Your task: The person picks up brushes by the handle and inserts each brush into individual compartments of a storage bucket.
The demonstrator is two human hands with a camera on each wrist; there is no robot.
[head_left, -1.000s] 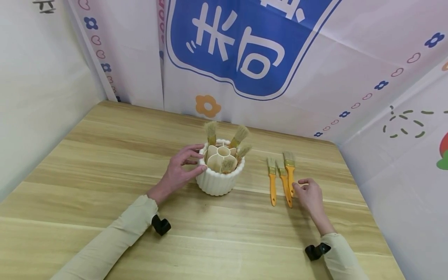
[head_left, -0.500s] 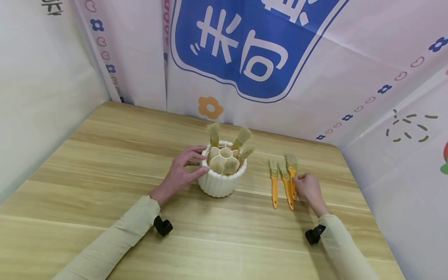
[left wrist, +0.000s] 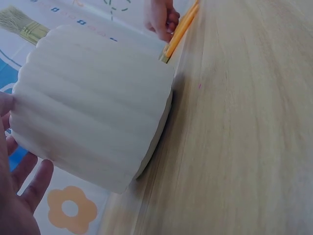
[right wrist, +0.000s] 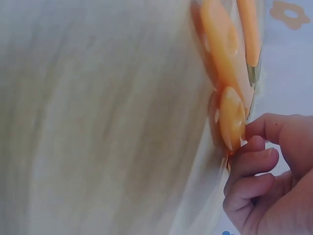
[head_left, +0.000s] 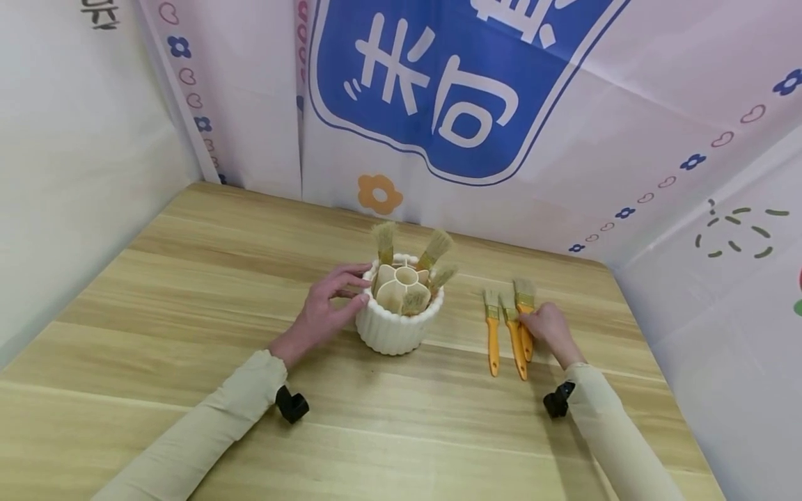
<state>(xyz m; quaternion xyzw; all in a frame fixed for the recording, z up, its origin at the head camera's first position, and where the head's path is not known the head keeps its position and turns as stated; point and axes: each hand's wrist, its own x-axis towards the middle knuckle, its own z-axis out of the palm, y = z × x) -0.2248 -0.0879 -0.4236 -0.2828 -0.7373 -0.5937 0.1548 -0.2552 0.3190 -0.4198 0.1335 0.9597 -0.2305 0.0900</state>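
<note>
Rightmost brush (head_left: 525,299) lies on surface (head_left: 376,431), right of white pot (head_left: 391,332), long axis pointing away from person. Nearer right hand (head_left: 548,327) pinches its handle from the right; left hand (head_left: 322,309), fingers spread, touches pot.

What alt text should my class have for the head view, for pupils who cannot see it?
A person's right hand grips the rightmost of three orange-handled brushes on a wooden table, while the left hand touches a white ribbed pot holding four more brushes, bristles up.
</note>
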